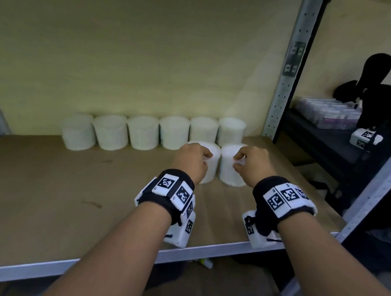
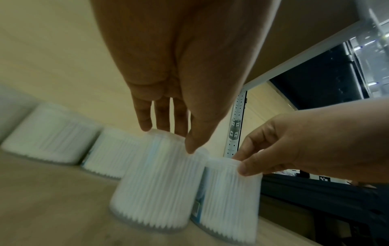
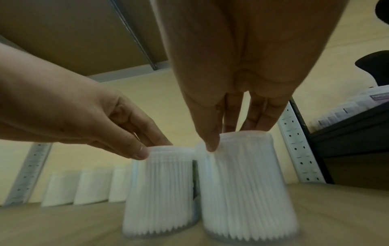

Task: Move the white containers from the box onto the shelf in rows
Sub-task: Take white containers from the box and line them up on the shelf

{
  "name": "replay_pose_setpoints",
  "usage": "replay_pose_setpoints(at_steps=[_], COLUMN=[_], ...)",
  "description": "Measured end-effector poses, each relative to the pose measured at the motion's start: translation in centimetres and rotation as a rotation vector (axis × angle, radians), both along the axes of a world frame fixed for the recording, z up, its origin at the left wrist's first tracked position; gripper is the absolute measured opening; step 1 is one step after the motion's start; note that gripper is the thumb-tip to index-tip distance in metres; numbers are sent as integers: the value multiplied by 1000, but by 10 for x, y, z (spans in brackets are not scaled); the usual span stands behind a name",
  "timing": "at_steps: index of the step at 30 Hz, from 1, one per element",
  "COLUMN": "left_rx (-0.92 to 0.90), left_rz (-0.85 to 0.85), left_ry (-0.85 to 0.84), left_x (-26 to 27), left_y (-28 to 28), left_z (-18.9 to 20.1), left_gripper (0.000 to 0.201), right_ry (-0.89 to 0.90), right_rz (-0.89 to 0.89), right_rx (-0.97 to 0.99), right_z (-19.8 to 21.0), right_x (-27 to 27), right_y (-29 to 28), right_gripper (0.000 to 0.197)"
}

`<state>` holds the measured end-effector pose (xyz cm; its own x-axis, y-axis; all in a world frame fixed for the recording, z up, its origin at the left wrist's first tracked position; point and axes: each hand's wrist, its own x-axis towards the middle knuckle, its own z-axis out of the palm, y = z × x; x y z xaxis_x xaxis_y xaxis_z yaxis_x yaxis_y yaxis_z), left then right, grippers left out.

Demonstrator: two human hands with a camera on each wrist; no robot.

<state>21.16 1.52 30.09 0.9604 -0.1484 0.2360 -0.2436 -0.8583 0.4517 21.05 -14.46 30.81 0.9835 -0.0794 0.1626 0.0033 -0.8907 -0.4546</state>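
From the head view, the left hand pinches the top rim of one white container and the right hand pinches the top rim of a second container, the two standing side by side between the hands on the wooden shelf. Just beyond the hands, a back row of six containers lines the wall. In the left wrist view, the left thumb and fingers curl over the near container's rim, with the right hand gripping its neighbour. In the right wrist view, the right thumb and fingers clamp their container's rim; both containers rest upright on the shelf board, almost touching.
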Motion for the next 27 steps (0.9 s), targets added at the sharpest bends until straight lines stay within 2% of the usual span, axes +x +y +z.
replay_pose_setpoints(at_steps=[9, 18, 22, 27], left_rx=[41, 34, 29, -31], left_rz=[-28, -42, -88, -179], left_ry=[61, 17, 55, 106], left_x=[47, 59, 58, 46], left_y=[-19, -22, -16, -7], left_z=[6, 0, 4, 2], left_gripper=[49, 47, 46, 49], right_ry=[21, 2, 44, 103], right_rz=[-50, -23, 24, 100], right_rx=[-17, 5, -64, -212], right_z=[6, 0, 2, -4], right_x=[54, 69, 65, 48], right_y=[-13, -16, -17, -22], right_gripper=[19, 27, 37, 61])
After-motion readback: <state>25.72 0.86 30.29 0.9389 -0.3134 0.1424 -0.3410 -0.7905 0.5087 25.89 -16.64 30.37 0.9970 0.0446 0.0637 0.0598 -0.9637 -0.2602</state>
